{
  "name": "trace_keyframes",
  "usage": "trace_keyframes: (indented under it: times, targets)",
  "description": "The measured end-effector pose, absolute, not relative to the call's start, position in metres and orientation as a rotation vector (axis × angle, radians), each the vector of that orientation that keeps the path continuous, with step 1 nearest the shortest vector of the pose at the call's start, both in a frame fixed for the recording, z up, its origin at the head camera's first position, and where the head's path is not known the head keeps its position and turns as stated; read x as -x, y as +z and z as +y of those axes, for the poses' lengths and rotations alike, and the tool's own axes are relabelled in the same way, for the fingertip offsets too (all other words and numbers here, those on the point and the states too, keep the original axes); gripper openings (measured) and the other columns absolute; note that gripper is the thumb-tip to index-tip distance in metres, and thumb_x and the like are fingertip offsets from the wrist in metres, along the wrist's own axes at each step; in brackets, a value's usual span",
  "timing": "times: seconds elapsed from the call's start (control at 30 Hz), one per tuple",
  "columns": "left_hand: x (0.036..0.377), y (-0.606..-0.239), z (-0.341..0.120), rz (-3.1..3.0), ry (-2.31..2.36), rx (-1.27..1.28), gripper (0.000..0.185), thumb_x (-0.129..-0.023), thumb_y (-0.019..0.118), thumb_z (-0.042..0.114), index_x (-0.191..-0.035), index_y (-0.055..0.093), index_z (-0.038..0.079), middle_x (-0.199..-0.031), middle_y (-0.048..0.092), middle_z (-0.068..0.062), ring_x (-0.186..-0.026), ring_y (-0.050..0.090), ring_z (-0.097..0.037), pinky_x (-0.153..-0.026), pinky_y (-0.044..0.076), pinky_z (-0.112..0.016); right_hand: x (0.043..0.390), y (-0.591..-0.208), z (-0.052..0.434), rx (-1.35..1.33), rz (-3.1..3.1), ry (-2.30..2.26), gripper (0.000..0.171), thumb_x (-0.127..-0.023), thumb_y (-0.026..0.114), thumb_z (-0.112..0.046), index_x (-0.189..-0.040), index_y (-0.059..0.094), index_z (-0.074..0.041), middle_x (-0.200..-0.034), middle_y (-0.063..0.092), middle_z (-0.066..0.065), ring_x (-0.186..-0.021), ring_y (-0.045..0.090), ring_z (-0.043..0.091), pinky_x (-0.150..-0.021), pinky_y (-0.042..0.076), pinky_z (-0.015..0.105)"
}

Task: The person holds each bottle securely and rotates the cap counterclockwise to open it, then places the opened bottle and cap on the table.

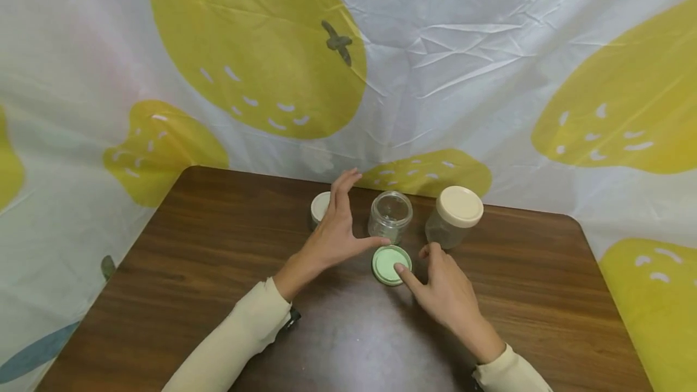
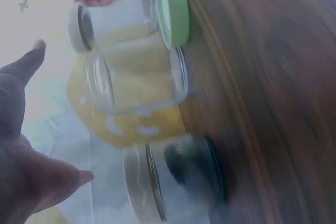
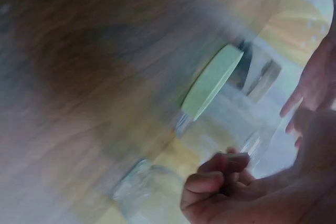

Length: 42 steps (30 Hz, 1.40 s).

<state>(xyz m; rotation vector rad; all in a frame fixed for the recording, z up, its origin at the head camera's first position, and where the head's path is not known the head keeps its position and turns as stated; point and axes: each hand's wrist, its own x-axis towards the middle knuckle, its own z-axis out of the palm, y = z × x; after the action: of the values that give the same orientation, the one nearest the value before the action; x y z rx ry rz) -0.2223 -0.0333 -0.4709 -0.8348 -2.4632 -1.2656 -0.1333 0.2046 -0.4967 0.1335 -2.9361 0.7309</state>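
The green lid (image 1: 391,264) lies flat on the wooden table (image 1: 190,271), off the open clear jar (image 1: 389,216) at its 12 o'clock; the right hand (image 1: 443,289) touches the lid with its forefinger, gripping nothing; the left hand (image 1: 334,231) hovers spread at the jar's 9 o'clock; capping looks undone; the cream-lidded jar (image 1: 454,215) at 3 o'clock is already closed.

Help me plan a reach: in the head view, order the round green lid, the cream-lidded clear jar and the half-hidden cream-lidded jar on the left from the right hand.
1. Round green lid, touched by the right hand.
2. Cream-lidded clear jar, just behind it, right.
3. Half-hidden cream-lidded jar, far left, behind the left hand.
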Motion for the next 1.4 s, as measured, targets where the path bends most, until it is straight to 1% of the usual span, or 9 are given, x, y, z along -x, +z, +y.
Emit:
trace_keyframes:
  times: [0.13, 0.27, 0.43, 0.63, 0.87, 1.03, 1.17, 1.3, 1.4]
  targets:
    - [0.225, -0.471, -0.054, -2.447, -1.241, 0.811, 0.131, -0.069, 0.100, 0.039, -0.162, 0.012, 0.011, -0.174, 0.013, -0.012, -0.166, 0.013, -0.027, -0.129, 0.032, -0.052, 0.133, -0.492, 0.191, -0.242, -2.797, 0.749, 0.040, -0.099, 0.068, -0.054, -0.105, 0.061, -0.015, -0.076, 0.055, 0.000, -0.067, 0.048, 0.011, -0.059, 0.039, 0.029]
    - [0.228, -0.477, -0.072, -2.467, -1.215, 0.760, 0.129, -0.071, 0.099, 0.038, -0.162, 0.012, 0.010, -0.173, 0.012, -0.011, -0.165, 0.014, -0.029, -0.128, 0.034, -0.052, 0.135, -0.491, 0.173, -0.416, -2.661, 0.814, 0.033, -0.097, 0.074, -0.041, -0.111, 0.063, -0.013, -0.092, 0.063, 0.002, -0.082, 0.058, 0.015, -0.070, 0.050, 0.034]
    - [0.229, -0.487, -0.088, -2.551, -1.214, 0.727, 0.129, -0.076, 0.096, 0.038, -0.164, 0.006, 0.011, -0.174, 0.007, -0.015, -0.166, 0.010, -0.031, -0.128, 0.032, -0.054, 0.141, -0.488, 0.150, -0.573, -2.577, 0.910, 0.050, -0.096, 0.077, -0.033, -0.135, 0.058, -0.009, -0.128, 0.064, 0.006, -0.115, 0.065, 0.024, -0.096, 0.057, 0.044]
    - [0.228, -0.502, -0.102, -2.659, -1.212, 0.686, 0.129, -0.078, 0.095, 0.034, -0.164, 0.003, 0.010, -0.172, 0.004, -0.019, -0.163, 0.017, -0.041, -0.124, 0.038, -0.057, 0.157, -0.487, 0.127, -0.689, -2.529, 0.959, 0.062, -0.097, 0.077, -0.031, -0.148, 0.050, -0.007, -0.146, 0.059, 0.009, -0.133, 0.062, 0.028, -0.107, 0.055, 0.047]
    - [0.231, -0.512, -0.111, -2.697, -1.237, 0.649, 0.122, -0.079, 0.095, 0.027, -0.163, 0.009, 0.008, -0.169, 0.014, -0.022, -0.158, 0.028, -0.045, -0.123, 0.039, -0.058, 0.172, -0.499, 0.111, -0.733, -2.570, 0.972, 0.063, -0.100, 0.073, -0.031, -0.150, 0.047, -0.002, -0.156, 0.052, 0.015, -0.146, 0.052, 0.030, -0.119, 0.047, 0.048]
    - [0.236, -0.515, -0.111, -2.737, -1.310, 0.622, 0.123, -0.080, 0.094, 0.023, -0.162, 0.006, 0.001, -0.168, 0.018, -0.030, -0.156, 0.029, -0.051, -0.124, 0.037, -0.061, 0.180, -0.496, 0.094, -0.619, -2.621, 0.882, 0.065, -0.102, 0.070, -0.029, -0.153, 0.044, 0.001, -0.157, 0.051, 0.020, -0.145, 0.054, 0.035, -0.117, 0.048, 0.051]
    - [0.241, -0.520, -0.110, -2.731, -1.440, 0.605, 0.118, -0.082, 0.089, 0.010, -0.160, 0.002, -0.004, -0.165, 0.019, -0.038, -0.157, 0.026, -0.053, -0.126, 0.033, -0.061, 0.188, -0.495, 0.081, -0.553, -2.671, 0.861, 0.070, -0.102, 0.070, -0.027, -0.157, 0.039, 0.003, -0.161, 0.047, 0.023, -0.146, 0.052, 0.037, -0.116, 0.049, 0.052]
    - [0.246, -0.521, -0.108, -2.760, -1.522, 0.542, 0.117, -0.083, 0.085, 0.003, -0.161, -0.002, -0.002, -0.165, 0.022, -0.036, -0.158, 0.027, -0.049, -0.128, 0.031, -0.060, 0.197, -0.498, 0.072, -0.494, -2.696, 0.980, 0.080, -0.102, 0.070, -0.031, -0.161, 0.032, 0.006, -0.165, 0.039, 0.027, -0.153, 0.044, 0.038, -0.120, 0.045, 0.053]
    - [0.249, -0.520, -0.106, -2.798, -1.498, 0.521, 0.113, -0.085, 0.082, 0.000, -0.161, -0.001, -0.004, -0.164, 0.028, -0.036, -0.156, 0.032, -0.050, -0.127, 0.032, -0.060, 0.203, -0.501, 0.068, -0.436, -2.698, 1.103, 0.084, -0.103, 0.068, -0.034, -0.162, 0.026, 0.009, -0.167, 0.034, 0.031, -0.156, 0.038, 0.041, -0.123, 0.040, 0.055]
